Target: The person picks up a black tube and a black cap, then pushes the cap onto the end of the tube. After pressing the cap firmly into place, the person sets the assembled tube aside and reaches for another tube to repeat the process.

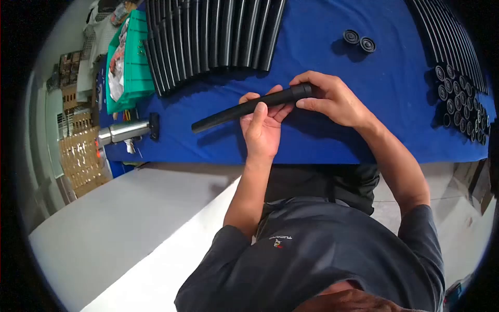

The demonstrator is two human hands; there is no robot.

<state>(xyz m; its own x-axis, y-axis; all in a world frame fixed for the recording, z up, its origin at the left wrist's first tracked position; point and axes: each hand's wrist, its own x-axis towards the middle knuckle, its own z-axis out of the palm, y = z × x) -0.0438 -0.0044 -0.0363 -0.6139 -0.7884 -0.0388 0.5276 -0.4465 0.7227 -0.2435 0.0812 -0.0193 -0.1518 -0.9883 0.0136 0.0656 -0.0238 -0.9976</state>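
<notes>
A black tube [223,118] lies slantwise across both hands above the blue cloth, its bare end toward the lower left. My left hand [262,122] holds it near the middle from below, thumb on top. At the tube's right end sits a wider black cap [301,91], and the fingers and thumb of my right hand [330,99] close around that end. Two round black caps [358,40] lie side by side on the cloth, beyond my right hand.
Several black tubes [208,39] lie in a row at the back left. A green bin [138,67] and a metal cylinder with a black end [127,131] are on the left. Several capped tubes [460,101] are at the right on the blue cloth [322,21].
</notes>
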